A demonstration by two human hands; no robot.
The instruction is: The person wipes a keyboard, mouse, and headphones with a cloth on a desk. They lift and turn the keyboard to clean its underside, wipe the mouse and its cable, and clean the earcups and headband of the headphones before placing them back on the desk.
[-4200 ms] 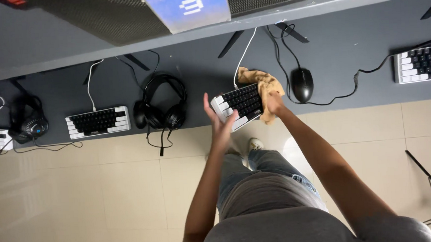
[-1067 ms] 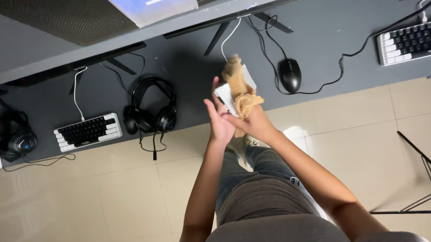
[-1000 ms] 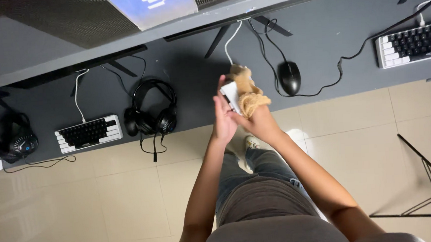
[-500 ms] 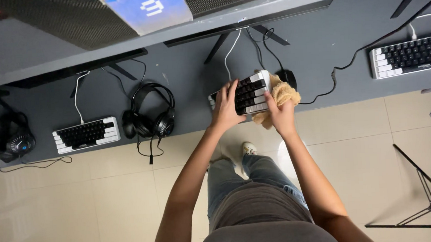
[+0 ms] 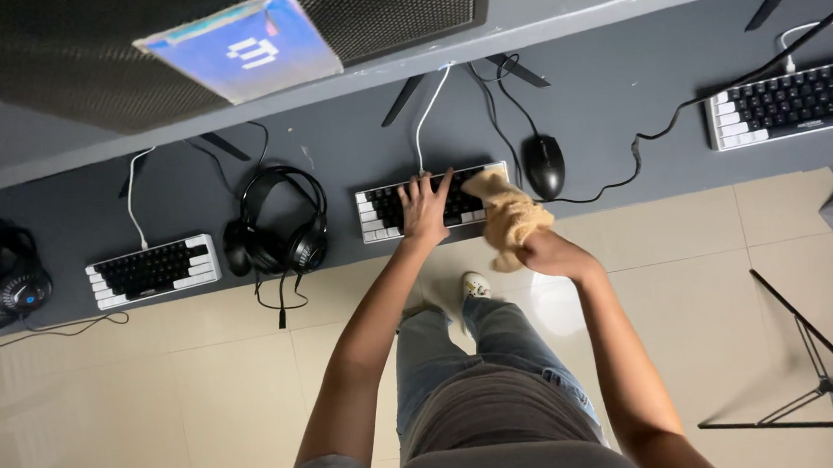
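Nearest, below the person's arms, are blue jeans and one pale shoe (image 5: 475, 284) on the beige tiled floor (image 5: 156, 394). The right hand (image 5: 545, 252) hangs off the desk's front edge, its fingers closed around a tan cloth (image 5: 510, 215); the cloth rises from that fist and its upper end drapes onto the right end of a black-and-white keyboard (image 5: 386, 207). The left hand (image 5: 425, 207) lies flat on the same keyboard, fingers spread and open, pressing on the keys and gripping nothing. The keyboard lies flat on the grey desk (image 5: 334, 152), under the left fingers and just beyond the right fist, with its white cable running away from the fingertips toward the back.

Just right of the cloth, near but apart from it, sits a black mouse (image 5: 544, 165). Left of the left fingers rests a black headset (image 5: 281, 228), then a second small keyboard (image 5: 153, 270), and another headset (image 5: 10, 283) at the far left. Well to the right of the right hand lies a third keyboard (image 5: 789, 100). Farthest beyond the fingers, a dark mesh panel with a blue card (image 5: 241, 47) overhangs the desk.
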